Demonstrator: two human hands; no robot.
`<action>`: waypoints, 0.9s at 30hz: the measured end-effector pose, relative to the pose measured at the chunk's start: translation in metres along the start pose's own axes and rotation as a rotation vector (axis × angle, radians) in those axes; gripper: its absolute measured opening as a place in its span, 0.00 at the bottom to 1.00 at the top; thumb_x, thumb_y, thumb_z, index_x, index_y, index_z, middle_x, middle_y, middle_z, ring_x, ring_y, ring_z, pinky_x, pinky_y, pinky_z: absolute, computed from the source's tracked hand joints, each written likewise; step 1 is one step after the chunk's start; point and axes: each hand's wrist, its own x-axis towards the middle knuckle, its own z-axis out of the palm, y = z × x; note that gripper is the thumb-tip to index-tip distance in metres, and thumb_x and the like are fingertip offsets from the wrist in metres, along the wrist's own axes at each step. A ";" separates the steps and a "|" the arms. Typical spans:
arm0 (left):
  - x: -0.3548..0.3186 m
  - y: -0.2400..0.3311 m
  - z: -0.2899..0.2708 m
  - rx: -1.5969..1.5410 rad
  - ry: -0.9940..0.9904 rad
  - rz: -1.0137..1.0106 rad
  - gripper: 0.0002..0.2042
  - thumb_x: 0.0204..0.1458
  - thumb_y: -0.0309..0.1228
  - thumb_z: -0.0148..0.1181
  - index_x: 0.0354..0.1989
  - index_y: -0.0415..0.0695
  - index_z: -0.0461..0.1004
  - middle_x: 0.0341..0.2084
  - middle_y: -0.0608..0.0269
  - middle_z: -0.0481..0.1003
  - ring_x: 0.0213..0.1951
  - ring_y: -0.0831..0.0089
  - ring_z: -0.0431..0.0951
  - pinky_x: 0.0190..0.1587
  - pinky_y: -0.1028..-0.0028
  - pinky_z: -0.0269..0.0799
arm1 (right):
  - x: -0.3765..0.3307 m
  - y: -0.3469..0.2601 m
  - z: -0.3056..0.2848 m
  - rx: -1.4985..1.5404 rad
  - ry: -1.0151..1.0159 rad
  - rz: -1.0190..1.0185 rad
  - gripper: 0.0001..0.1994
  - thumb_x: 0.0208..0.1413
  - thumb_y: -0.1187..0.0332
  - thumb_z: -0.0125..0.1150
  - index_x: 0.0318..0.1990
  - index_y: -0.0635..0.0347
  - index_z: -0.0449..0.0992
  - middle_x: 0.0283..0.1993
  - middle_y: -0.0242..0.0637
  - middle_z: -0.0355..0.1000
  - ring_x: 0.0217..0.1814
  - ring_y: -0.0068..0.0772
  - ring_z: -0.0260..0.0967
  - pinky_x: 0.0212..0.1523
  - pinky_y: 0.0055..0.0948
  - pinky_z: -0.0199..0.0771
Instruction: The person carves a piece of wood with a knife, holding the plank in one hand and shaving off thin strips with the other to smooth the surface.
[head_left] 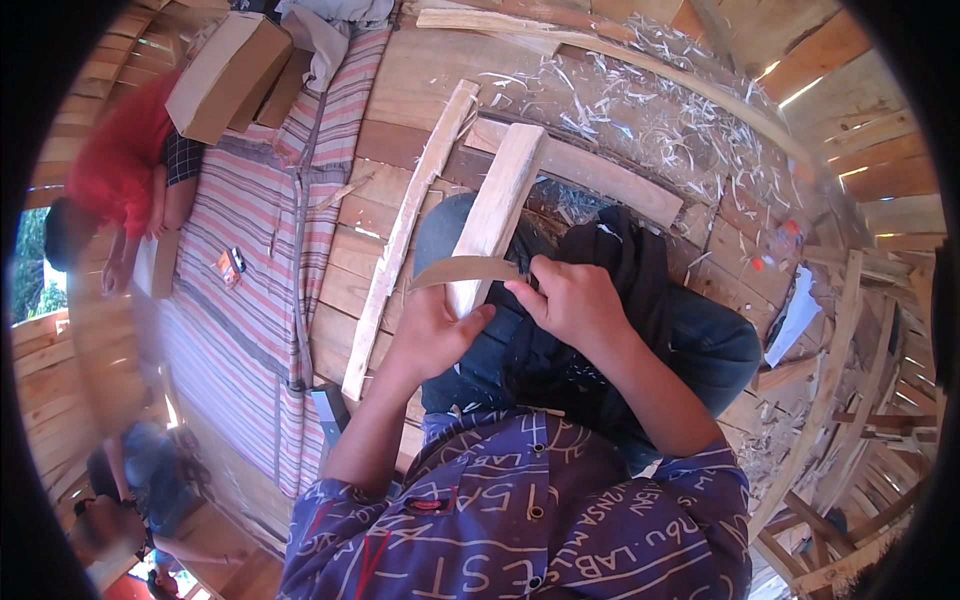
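Note:
A pale, squared length of wood (503,185) slants up and away from my lap, with its far end beyond my knee. My left hand (432,338) is wrapped round its near end, thumb on the side toward my right. My right hand (578,303) is closed on a curved knife (468,268); its handle is mostly hidden by the fingers. The blade lies across the wood just above my left hand, its tip reaching out past the left edge. Whether the edge bites into the wood, I cannot tell.
A long rough strip of wood (412,235) and a short plank (600,175) lie on the board floor. Shavings (690,140) are strewn beyond. At left are a striped mat (235,280), a cardboard box (232,75) and a person in red (125,155); other people sit lower left.

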 end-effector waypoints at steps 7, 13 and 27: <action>0.000 0.030 -0.005 0.250 -0.057 -0.217 0.28 0.42 0.34 0.67 0.49 0.28 0.65 0.30 0.36 0.76 0.37 0.48 0.79 0.42 0.62 0.71 | 0.044 0.069 -0.036 -0.237 0.048 0.243 0.25 0.59 0.47 0.55 0.21 0.62 0.74 0.18 0.50 0.71 0.24 0.55 0.73 0.26 0.46 0.73; 0.001 0.015 -0.005 0.141 -0.051 -0.153 0.27 0.41 0.33 0.65 0.48 0.29 0.65 0.30 0.39 0.75 0.36 0.52 0.78 0.42 0.63 0.71 | 0.036 0.031 -0.033 -0.120 -0.073 0.197 0.25 0.59 0.47 0.55 0.22 0.61 0.72 0.16 0.48 0.69 0.21 0.54 0.71 0.23 0.46 0.72; 0.002 0.020 -0.007 0.106 -0.092 -0.195 0.24 0.41 0.31 0.65 0.45 0.31 0.66 0.28 0.46 0.76 0.33 0.62 0.77 0.39 0.67 0.71 | 0.062 0.078 -0.027 -0.257 0.075 0.184 0.25 0.56 0.47 0.58 0.21 0.61 0.73 0.15 0.46 0.68 0.21 0.51 0.71 0.25 0.43 0.71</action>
